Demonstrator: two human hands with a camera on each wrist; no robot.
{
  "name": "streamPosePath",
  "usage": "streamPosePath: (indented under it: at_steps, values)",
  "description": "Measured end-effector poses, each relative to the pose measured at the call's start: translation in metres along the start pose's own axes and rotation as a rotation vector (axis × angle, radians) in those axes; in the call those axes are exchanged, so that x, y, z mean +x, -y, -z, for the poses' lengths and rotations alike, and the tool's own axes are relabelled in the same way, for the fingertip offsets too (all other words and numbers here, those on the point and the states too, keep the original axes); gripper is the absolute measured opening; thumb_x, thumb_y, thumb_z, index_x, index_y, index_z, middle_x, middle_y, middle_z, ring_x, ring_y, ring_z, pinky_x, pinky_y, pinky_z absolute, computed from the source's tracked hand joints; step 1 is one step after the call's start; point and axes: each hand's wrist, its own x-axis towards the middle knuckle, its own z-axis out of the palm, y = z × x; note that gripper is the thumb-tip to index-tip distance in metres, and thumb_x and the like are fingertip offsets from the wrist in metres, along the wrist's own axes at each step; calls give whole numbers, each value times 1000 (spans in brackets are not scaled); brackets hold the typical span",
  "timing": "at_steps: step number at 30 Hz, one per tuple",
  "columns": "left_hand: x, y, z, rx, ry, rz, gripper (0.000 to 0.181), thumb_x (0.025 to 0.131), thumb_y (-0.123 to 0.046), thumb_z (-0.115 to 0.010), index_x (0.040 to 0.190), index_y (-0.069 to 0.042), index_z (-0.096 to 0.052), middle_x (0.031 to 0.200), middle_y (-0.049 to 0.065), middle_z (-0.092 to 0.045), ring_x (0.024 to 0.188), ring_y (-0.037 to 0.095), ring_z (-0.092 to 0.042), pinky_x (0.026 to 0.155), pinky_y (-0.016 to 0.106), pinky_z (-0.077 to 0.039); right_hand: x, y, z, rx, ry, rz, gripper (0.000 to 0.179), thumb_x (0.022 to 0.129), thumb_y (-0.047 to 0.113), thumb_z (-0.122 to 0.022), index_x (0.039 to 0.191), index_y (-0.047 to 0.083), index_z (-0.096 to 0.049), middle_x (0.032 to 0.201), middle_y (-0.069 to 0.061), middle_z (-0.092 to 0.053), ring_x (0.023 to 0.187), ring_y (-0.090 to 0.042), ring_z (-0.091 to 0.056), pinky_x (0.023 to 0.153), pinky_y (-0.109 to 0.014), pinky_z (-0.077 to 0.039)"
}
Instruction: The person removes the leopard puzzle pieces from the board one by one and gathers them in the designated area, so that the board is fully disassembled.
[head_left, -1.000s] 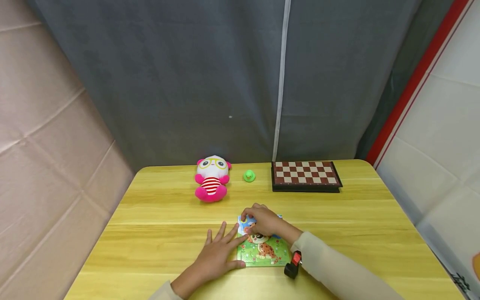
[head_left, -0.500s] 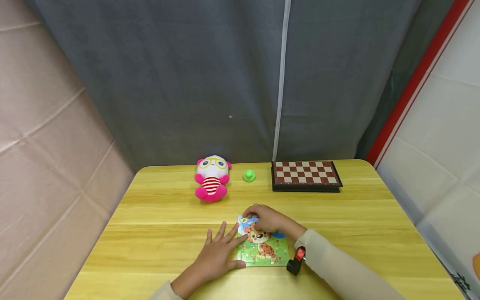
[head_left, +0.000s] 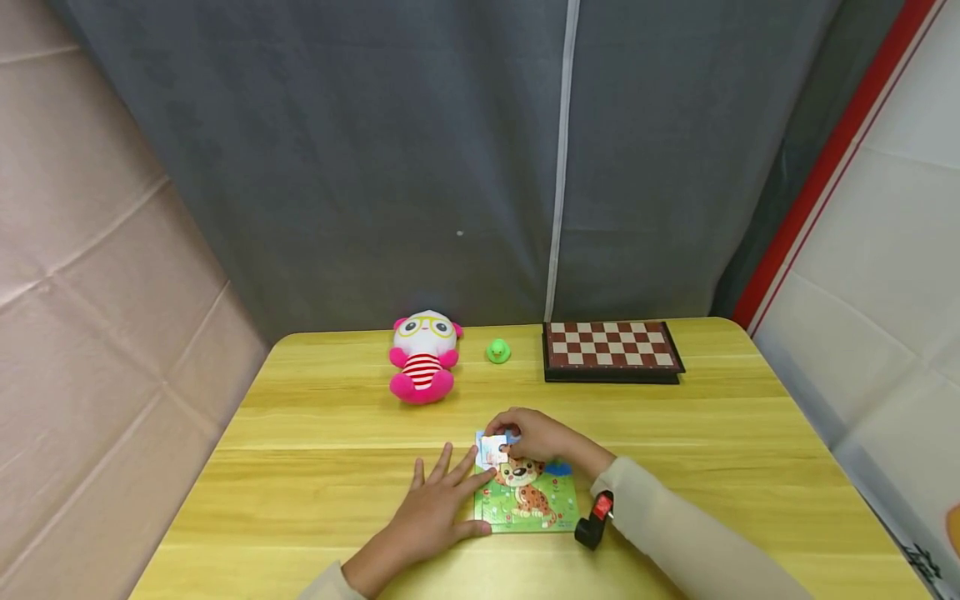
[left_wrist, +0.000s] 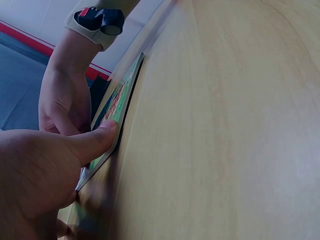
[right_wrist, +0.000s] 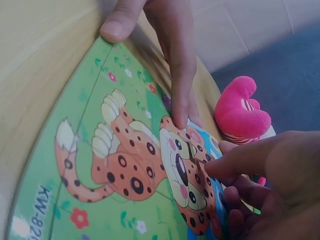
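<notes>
A leopard jigsaw puzzle with a green and blue picture lies flat on the table. My left hand is spread at its left side, thumb and index finger resting on the border. In the right wrist view, the left thumb presses a corner of the puzzle. My right hand reaches over the top of the picture and pinches a puzzle piece near the upper left, which is tilted and shines pale. Dark gaps show around the piece by the leopard's head, beside the right thumb.
A pink and white plush toy sits at the back left of the wooden table. Beside it stands a small green rubber duck. Back right is a chessboard box. A grey curtain hangs behind the table.
The piece under my right fingers has tipped up and now catches the light. My right hand has shifted slightly right since a second ago. The left hand stays put.
</notes>
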Motion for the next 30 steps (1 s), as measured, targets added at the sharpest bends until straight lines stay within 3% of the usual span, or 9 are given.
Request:
streamPosePath:
  at_steps: [6,12,21,30]
  values:
    - [-1,0,-1,8,0,0,77,90,-69,-60,158,-37,-41,172,2,-19,156,46,-10,112,82,-10,3,0,-2,70,-33,-24,23,94,1,-70,117,7,-73,111,-5,-72,96,-17,-62,86,-39,-53]
    - [-1,1,-1,5,2,0,77,90,-69,-60,158,-38,-41,172,2,-19,156,46,-9,112,83,-10,6,-1,-10,89,-124,-54,15,93,4,-74,107,8,-75,90,0,-69,79,-14,-61,70,-31,-51]
    - [0,1,-1,1,0,-3,77,90,-69,-60,158,-38,-40,172,2,-18,156,46,-9,111,83,-10,3,6,-13,91,-182,-85,12,92,2,-73,103,6,-75,85,0,-67,77,-14,-59,70,-30,-50]
    - [0,2,-2,6,0,-4,77,90,-70,-59,158,-40,-39,172,1,-18,156,46,-10,111,84,-11,1,3,-14,163,-214,-97,12,94,3,-71,105,7,-75,86,-4,-65,77,-17,-59,67,-31,-51]
